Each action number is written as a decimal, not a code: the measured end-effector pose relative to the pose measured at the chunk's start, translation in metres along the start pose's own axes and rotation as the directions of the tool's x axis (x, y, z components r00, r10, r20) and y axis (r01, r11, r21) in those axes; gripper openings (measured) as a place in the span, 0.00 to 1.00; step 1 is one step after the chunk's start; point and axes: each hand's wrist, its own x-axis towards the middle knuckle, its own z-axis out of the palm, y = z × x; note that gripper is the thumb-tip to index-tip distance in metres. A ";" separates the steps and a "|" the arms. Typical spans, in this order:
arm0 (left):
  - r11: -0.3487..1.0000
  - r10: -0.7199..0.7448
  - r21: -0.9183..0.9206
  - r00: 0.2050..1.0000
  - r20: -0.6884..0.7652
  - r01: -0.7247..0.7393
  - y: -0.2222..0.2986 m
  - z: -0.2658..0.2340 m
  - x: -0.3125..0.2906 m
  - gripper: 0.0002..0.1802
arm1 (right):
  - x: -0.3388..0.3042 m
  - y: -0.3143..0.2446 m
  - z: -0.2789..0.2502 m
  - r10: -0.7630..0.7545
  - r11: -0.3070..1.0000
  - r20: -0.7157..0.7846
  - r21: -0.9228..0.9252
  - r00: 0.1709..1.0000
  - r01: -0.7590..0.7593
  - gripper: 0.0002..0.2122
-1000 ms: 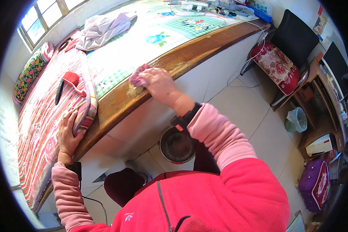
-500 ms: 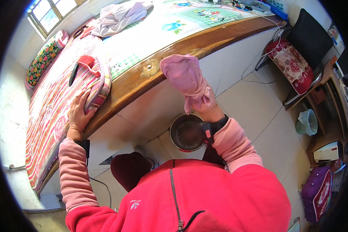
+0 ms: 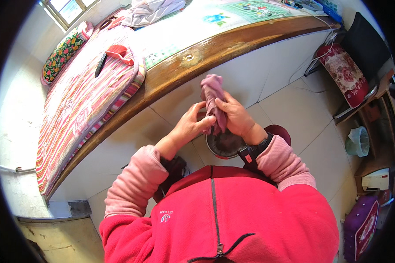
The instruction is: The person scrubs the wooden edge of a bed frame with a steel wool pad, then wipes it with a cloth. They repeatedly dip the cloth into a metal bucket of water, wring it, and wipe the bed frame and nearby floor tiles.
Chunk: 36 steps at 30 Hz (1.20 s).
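Note:
A bunched pink cloth point(image 3: 213, 98) is held in both hands in front of me, above the floor. From the left, my left hand point(image 3: 192, 120) pinches the cloth's lower part. On the other side, my right hand point(image 3: 235, 115) grips it, with the thumb along the cloth. Below the hands a dark round basin point(image 3: 226, 143) stands on the floor, partly hidden by the cloth and my right hand. The wooden edge point(image 3: 171, 75) of the raised platform lies just beyond the cloth.
On the platform lie a striped quilt point(image 3: 83, 101), a red-and-black brush point(image 3: 102, 63), a flowered bolster point(image 3: 66, 53) and a grey cloth point(image 3: 151, 12). To the right stand a chair point(image 3: 344, 72), a lined waste bin point(image 3: 357, 141) and a purple bag point(image 3: 360, 225).
My left hand has left the quilt edge and come to the cloth. The cloth has moved off the wooden edge, down over the basin, and is now bunched between both hands.

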 end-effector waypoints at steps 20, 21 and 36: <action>0.727 -0.470 -0.550 0.882 0.038 0.411 -0.026 0.007 0.018 0.23 | -0.037 0.031 -0.070 0.159 0.930 0.226 -0.361 0.961 -0.069 0.40; 0.736 -0.523 -0.529 0.851 -0.048 0.423 -0.025 0.012 0.021 0.25 | -0.038 0.034 -0.070 0.207 0.942 0.120 -0.293 0.971 -0.165 0.36; 0.931 -0.255 -0.264 0.967 0.026 0.252 -0.011 0.020 0.023 0.34 | -0.029 0.043 -0.103 -0.257 0.376 0.142 -0.897 0.956 0.234 0.11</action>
